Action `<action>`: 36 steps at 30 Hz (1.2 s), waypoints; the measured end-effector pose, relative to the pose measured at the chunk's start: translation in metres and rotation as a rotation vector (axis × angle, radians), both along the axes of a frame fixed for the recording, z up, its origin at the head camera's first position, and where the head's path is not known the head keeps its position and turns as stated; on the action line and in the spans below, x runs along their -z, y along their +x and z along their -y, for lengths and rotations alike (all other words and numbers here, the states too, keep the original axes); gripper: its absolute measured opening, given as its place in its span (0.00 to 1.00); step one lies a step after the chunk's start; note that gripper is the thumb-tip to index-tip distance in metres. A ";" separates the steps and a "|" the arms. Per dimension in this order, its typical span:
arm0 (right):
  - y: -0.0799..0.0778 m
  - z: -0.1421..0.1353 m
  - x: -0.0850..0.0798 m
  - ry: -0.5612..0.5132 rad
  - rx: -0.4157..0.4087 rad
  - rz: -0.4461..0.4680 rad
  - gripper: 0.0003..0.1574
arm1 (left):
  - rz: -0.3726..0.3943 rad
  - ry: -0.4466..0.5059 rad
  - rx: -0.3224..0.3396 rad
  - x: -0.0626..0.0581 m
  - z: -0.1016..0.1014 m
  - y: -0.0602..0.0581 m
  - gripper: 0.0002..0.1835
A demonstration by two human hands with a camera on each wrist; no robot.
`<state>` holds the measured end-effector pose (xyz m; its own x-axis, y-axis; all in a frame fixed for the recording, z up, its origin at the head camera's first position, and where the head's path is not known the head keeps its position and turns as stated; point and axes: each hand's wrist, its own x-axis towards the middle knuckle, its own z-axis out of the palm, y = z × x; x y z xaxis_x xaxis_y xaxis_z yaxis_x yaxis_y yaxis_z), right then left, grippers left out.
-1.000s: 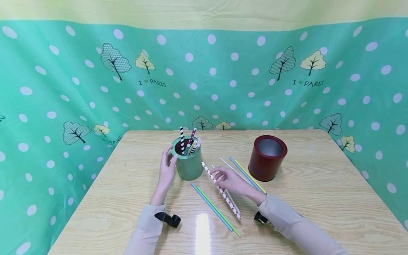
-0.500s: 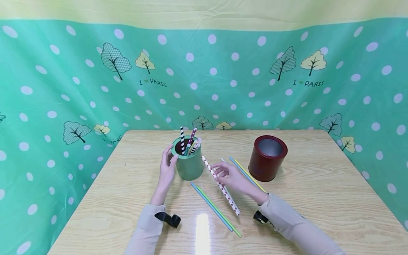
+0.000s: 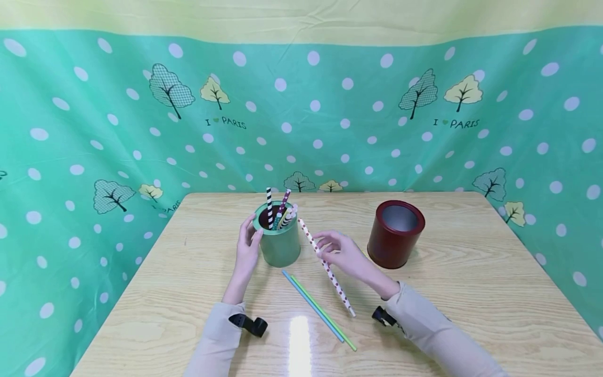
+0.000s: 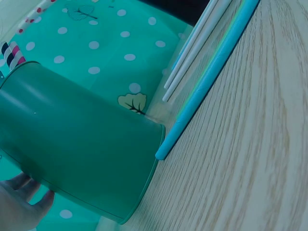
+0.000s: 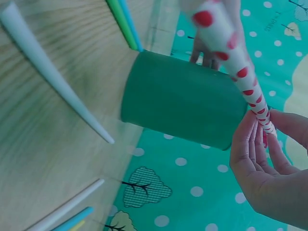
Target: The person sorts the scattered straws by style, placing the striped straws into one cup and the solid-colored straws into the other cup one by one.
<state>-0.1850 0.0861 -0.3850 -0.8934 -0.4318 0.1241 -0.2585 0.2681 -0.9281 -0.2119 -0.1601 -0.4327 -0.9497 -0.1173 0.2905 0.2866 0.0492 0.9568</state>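
Note:
My right hand (image 3: 347, 259) pinches a white paper straw with red dots (image 3: 337, 283) between thumb and fingers. The straw slants, its upper end close to the right side of a green can (image 3: 281, 250). Around that can's left side and rim my left hand (image 3: 247, 246) holds it, thumb at the front. Inside stand several patterned straws, among them a black-and-white striped straw (image 3: 269, 205) and a purple dotted straw (image 3: 285, 201). The left wrist view shows fingertips against the wall of the green can (image 4: 82, 139).
A dark red can (image 3: 393, 243) stands at the right. A blue straw (image 3: 313, 306) and a green straw (image 3: 324, 313) lie side by side on the wooden table (image 3: 155, 293). White straws (image 5: 53, 72) lie there too, one beside another blue straw (image 5: 72, 220). A dotted cloth hangs behind.
My right hand has lifted the red-dotted straw off the table and tilted it, its upper end rising beside the green can. My left hand has stayed on the can.

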 end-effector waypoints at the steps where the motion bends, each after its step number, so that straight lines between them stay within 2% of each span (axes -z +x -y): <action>1: 0.000 0.000 -0.002 0.003 0.010 0.002 0.22 | -0.003 -0.005 -0.005 0.001 0.000 0.000 0.24; 8: 0.002 0.002 -0.022 -0.019 0.084 0.020 0.23 | -0.027 -0.012 -0.017 0.003 0.000 -0.001 0.24; 15: 0.001 0.004 -0.038 -0.091 0.131 -0.019 0.24 | -0.009 -0.016 -0.011 0.001 0.000 0.000 0.24; 18: -0.001 0.005 -0.044 -0.139 0.141 -0.033 0.24 | 0.003 -0.004 -0.001 -0.002 0.000 0.002 0.24; 25: -0.001 0.009 -0.060 -0.208 0.195 -0.054 0.22 | 0.001 -0.018 0.002 -0.019 -0.007 0.013 0.24; 36: -0.004 0.015 -0.082 -0.316 0.206 -0.106 0.18 | 0.000 -0.007 0.005 -0.021 -0.007 0.015 0.24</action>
<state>-0.1891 0.0707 -0.3032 -0.9325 -0.1708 0.3182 -0.3276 0.0293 -0.9443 -0.1971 -0.1528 -0.4120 -0.9502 -0.1105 0.2915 0.2871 0.0547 0.9564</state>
